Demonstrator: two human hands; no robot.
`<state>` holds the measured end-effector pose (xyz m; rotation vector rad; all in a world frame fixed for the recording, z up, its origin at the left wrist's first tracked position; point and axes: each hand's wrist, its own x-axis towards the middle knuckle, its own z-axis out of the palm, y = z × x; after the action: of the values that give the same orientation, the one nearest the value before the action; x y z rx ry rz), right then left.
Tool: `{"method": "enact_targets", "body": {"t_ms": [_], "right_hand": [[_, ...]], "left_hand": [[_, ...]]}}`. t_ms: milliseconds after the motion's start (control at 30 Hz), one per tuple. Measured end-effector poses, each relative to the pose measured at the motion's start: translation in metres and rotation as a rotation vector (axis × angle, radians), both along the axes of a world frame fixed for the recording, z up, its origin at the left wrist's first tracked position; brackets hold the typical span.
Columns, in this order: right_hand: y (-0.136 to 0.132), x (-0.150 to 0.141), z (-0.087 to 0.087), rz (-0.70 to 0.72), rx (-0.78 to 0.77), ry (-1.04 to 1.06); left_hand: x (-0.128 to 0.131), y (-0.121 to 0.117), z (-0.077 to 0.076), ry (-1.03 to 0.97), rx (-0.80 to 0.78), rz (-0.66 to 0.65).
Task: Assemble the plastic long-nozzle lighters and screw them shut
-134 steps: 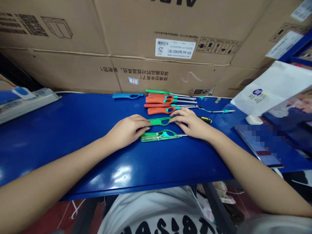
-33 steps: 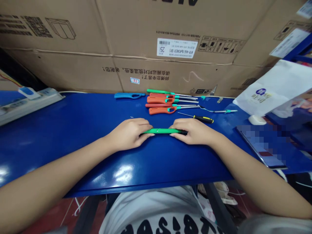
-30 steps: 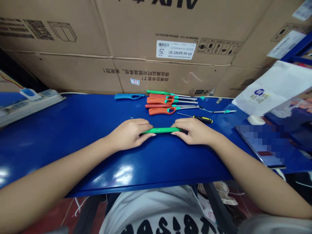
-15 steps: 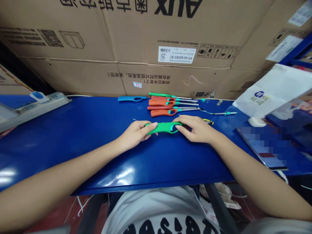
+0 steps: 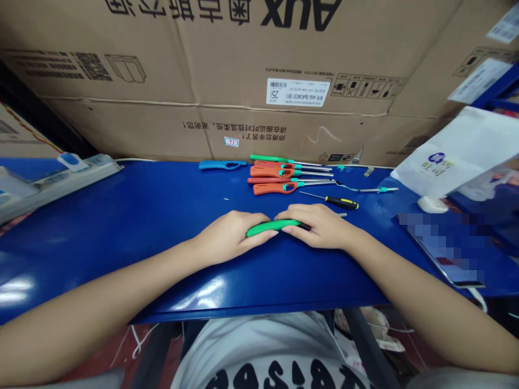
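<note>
A green long-nosed lighter (image 5: 271,227) lies across the blue table (image 5: 133,216), held between both hands. My left hand (image 5: 231,237) is closed round its handle end, thumb under it. My right hand (image 5: 320,227) is closed on its other end, fingertips pressing the green body; the metal nose sticks out to the right of that hand. Behind them lies a row of orange lighters (image 5: 275,181), one green lighter (image 5: 270,159) and a blue lighter (image 5: 219,165). A yellow-and-black screwdriver (image 5: 338,202) rests just beyond my right hand.
Stacked cardboard boxes (image 5: 251,81) wall off the back of the table. A white power strip (image 5: 60,175) lies at the left. A white paper bag (image 5: 454,154), a small white object (image 5: 432,204) and a phone (image 5: 440,243) sit at the right.
Two separate green halves seen earlier are now one closed lighter. Both hands have pressed it together, turned it and drawn it slightly nearer. The camera has tilted up a little.
</note>
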<state>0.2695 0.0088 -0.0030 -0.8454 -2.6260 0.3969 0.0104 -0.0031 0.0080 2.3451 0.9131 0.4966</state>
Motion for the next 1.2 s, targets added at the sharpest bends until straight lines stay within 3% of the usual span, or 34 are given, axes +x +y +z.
{"method": "enact_targets", "body": {"t_ms": [133, 367, 600, 767, 933, 1200], "right_hand": [[-0.003, -0.004, 0.0, 0.036, -0.053, -0.031], [-0.003, -0.007, 0.005, 0.039, -0.071, -0.063], [0.004, 0.007, 0.005, -0.114, 0.027, -0.225], [0.004, 0.004, 0.004, -0.113, 0.06, -0.285], [0.002, 0.002, 0.005, -0.085, 0.044, -0.206], [0.016, 0.038, 0.017, -0.21, 0.118, -0.097]], "left_hand": [[-0.003, 0.002, -0.004, 0.071, 0.145, -0.11], [-0.014, 0.022, -0.005, 0.098, 0.124, -0.197], [-0.029, 0.038, 0.006, 0.098, 0.063, -0.197], [-0.02, 0.025, 0.008, 0.229, 0.138, -0.17], [-0.014, 0.017, 0.004, 0.248, 0.226, -0.153], [-0.044, 0.05, 0.014, 0.174, 0.249, -0.177]]}}
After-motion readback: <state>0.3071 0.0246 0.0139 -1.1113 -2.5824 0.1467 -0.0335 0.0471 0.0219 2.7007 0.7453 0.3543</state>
